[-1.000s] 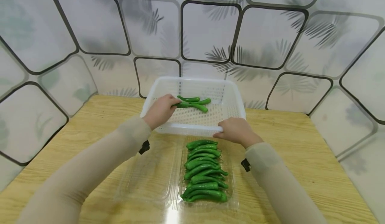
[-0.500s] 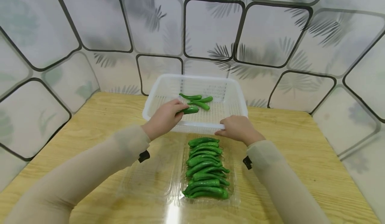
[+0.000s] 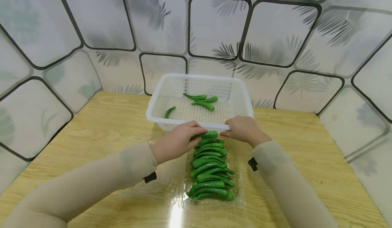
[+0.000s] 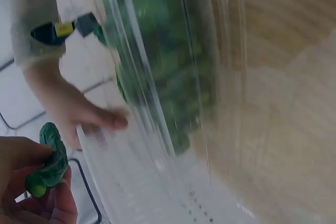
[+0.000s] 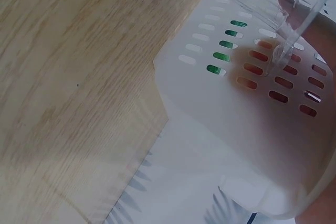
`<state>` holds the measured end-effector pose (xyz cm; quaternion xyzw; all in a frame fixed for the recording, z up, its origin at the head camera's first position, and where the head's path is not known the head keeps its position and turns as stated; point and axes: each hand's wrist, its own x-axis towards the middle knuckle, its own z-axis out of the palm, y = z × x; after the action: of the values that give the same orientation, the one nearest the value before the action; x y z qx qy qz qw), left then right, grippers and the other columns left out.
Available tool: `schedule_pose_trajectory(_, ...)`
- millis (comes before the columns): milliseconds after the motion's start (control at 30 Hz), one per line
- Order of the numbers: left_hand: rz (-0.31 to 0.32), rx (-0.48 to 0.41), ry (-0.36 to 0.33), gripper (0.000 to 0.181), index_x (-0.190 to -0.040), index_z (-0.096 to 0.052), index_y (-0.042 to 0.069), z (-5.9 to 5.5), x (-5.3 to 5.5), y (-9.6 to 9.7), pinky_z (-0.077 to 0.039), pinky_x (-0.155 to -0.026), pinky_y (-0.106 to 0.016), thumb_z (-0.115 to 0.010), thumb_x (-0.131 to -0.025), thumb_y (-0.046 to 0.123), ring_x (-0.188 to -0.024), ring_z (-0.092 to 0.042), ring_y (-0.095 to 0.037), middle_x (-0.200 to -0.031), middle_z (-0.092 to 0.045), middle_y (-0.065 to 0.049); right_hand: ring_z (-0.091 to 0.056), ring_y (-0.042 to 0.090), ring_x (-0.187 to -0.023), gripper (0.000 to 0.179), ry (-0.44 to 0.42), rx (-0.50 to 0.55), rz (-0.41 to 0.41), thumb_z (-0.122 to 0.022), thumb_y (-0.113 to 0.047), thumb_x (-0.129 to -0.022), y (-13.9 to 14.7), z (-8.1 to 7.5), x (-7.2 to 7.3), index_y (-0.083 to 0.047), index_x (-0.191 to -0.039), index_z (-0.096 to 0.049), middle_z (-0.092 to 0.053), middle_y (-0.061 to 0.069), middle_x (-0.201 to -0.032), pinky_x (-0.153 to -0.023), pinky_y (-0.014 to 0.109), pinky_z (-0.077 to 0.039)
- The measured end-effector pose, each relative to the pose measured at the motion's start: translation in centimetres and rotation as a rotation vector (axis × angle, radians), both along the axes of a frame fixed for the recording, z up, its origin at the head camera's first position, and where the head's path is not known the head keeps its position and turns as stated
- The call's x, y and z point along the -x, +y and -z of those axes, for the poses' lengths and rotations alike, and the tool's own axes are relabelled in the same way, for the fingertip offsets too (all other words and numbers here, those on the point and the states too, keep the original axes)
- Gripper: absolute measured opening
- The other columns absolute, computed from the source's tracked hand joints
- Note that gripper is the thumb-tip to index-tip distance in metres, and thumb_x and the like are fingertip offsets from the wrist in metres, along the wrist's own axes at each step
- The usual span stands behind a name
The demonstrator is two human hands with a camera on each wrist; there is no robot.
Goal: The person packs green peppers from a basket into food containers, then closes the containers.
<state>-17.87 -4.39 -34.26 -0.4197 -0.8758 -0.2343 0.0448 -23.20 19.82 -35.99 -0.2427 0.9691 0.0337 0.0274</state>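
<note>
My left hand (image 3: pixel 180 141) pinches a green chili pepper (image 3: pixel 210 134) between thumb and fingers, close over the far end of the pepper row. In the left wrist view the held pepper (image 4: pixel 50 161) shows its rounded tip. A row of green peppers (image 3: pixel 209 170) lies side by side in one half of a clear plastic clamshell box (image 3: pixel 241 190). With fingers curled over its front rim, my right hand (image 3: pixel 243 130) grips a white perforated basket (image 3: pixel 183 121). Several loose peppers lie inside the basket, including a small one (image 3: pixel 169 112) at the left.
The clamshell's other half (image 3: pixel 159 183) lies open, flat to the left of the peppers. Everything stands on a wooden table (image 3: pixel 294 160), with a patterned wall covering (image 3: pixel 217 30) close behind the basket.
My left hand has lifted a pepper out of the basket and carried it over the front rim toward me and right. My right hand has stayed on the rim.
</note>
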Motion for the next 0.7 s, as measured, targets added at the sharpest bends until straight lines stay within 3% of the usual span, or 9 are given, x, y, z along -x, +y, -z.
schedule_pose_trajectory(200, 0.096, 0.033, -0.001, 0.027, -0.117, -0.064, 0.003, 0.6, -2.1, 1.0, -0.046, -0.066, -0.019, -0.06, -0.091, 0.008, -0.078, -0.057, -0.009, -0.101, -0.061, -0.004, -0.049, 0.012, -0.051, 0.034, 0.015, 0.009, -0.009, -0.063, -0.049, -0.084, 0.1, 0.0, 0.0, -0.019, -0.07, -0.057, -0.054, -0.006, -0.06, -0.046, 0.032, -0.04)
schedule_pose_trajectory(333, 0.156, 0.095, 0.012, 0.028, -0.117, -0.064, 0.004, 1.1, -3.1, 1.7, -0.047, -0.072, -0.017, -0.062, -0.09, 0.008, -0.085, -0.059, -0.01, -0.104, -0.06, -0.004, -0.049, 0.012, -0.051, 0.035, 0.018, 0.011, -0.016, -0.062, -0.05, -0.085, 0.2, 0.0, 0.0, -0.019, -0.07, -0.056, -0.053, -0.005, -0.06, -0.046, 0.032, -0.04)
schedule_pose_trajectory(467, 0.193, 0.181, 0.054, 0.027, -0.116, -0.065, 0.006, 1.7, -3.7, 2.3, -0.046, -0.078, -0.016, -0.063, -0.089, 0.01, -0.093, -0.059, -0.012, -0.105, -0.061, -0.003, -0.049, 0.012, -0.051, 0.036, 0.022, 0.018, -0.021, -0.062, -0.05, -0.085, 0.2, 0.0, 0.0, -0.019, -0.069, -0.055, -0.052, -0.005, -0.059, -0.045, 0.032, -0.039)
schedule_pose_trajectory(700, 0.216, 0.265, 0.059, 0.023, -0.112, -0.066, 0.01, 2.7, -4.0, 3.3, -0.045, -0.08, -0.015, -0.064, -0.089, 0.011, -0.095, -0.059, -0.008, -0.104, -0.061, 0.001, -0.048, 0.013, -0.051, 0.037, 0.005, 0.025, -0.011, -0.062, -0.05, -0.084, 0.1, -0.1, 0.0, -0.018, -0.068, -0.054, -0.051, -0.005, -0.059, -0.045, 0.031, -0.038)
